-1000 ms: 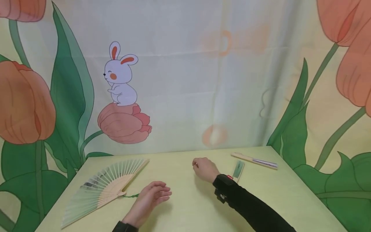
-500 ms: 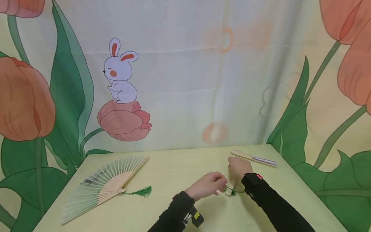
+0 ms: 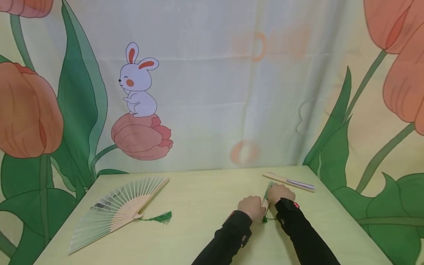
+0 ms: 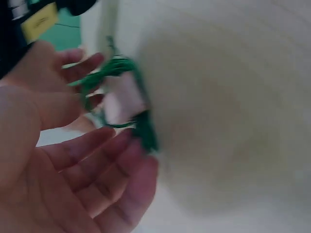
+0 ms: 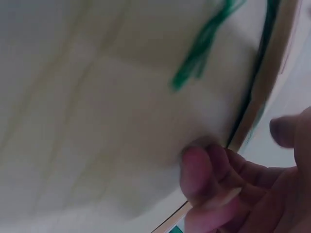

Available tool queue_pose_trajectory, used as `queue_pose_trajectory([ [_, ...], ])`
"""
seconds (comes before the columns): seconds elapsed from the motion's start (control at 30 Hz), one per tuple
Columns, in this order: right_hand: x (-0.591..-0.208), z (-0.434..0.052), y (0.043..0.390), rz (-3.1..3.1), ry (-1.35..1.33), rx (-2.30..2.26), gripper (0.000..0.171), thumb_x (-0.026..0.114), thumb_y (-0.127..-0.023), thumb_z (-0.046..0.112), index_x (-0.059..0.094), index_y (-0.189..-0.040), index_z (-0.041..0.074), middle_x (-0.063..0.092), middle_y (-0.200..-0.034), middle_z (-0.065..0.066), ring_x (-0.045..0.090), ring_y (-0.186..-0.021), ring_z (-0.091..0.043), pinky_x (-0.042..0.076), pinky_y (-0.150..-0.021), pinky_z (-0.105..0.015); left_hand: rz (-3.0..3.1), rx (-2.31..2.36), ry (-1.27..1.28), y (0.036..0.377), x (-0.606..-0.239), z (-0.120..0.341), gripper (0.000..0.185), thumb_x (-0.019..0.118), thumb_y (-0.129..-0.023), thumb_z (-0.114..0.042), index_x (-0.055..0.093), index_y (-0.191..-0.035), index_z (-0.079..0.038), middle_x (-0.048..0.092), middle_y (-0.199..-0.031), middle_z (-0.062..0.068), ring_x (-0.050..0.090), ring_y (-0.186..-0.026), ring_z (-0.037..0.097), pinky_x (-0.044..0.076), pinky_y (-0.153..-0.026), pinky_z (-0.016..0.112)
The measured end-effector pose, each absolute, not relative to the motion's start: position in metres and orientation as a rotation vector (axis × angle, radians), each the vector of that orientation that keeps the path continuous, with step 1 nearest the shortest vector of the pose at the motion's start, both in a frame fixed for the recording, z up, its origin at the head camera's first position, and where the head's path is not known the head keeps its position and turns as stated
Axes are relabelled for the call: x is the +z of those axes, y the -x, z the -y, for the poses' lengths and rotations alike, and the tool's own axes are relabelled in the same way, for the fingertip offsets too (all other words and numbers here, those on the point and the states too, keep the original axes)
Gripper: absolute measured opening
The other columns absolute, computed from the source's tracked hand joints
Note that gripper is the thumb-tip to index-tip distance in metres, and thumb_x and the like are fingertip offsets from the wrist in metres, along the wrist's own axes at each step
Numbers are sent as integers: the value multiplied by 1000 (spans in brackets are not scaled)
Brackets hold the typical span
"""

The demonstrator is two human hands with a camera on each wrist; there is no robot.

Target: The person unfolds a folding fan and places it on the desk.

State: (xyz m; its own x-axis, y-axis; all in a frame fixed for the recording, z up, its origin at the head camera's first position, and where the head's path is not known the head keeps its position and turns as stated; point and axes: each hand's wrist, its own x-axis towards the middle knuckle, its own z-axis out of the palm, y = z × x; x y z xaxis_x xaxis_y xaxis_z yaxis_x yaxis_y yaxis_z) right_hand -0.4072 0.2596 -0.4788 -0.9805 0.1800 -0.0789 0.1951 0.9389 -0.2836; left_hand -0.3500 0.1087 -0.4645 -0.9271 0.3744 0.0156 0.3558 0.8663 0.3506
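Currently, three hand fans are being displayed on a pale yellow bench (image 3: pixel 205 209). At the left, a spread fan (image 3: pixel 122 215) is lying open, its green tassel (image 3: pixel 162 218) trailing to the right. At the right, a folded green fan (image 3: pixel 265 203) is being held lengthwise, pointing away. Its far part is being grasped by the right hand (image 3: pixel 281 193), which is curled round the edge. At its near, tasselled end, the left hand (image 3: pixel 253 207) is being held bent; whether a grip or only a touch is being made cannot be told. Farther right, a fan with a purplish panel (image 3: pixel 288 182) is lying folded and untouched. Seemingly, one fan is already finished, the second is just being started, and the third is still waiting.
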Motion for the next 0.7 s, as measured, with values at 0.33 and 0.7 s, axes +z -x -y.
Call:
queue_pose_trajectory([
  [0.33,-485,-243,412,-2921,-357,-433,33,53,-93,26,62,-68,6,57,-68,-10,53,-63,-27,47,-57,-40,-3041,371,-523,342,-490,-115,42,69,-84,-58,65,-98,-18,57,-80,-1,57,-70,16,48,-61,31],
  [0.7,-485,-254,415,-2832,-237,-547,31,51,-92,21,59,-67,4,56,-74,-12,50,-67,-27,44,-63,-40,-3007,507,-487,344,-486,-116,39,74,-83,-44,59,-103,-13,55,-76,-1,53,-65,15,44,-58,31],
])
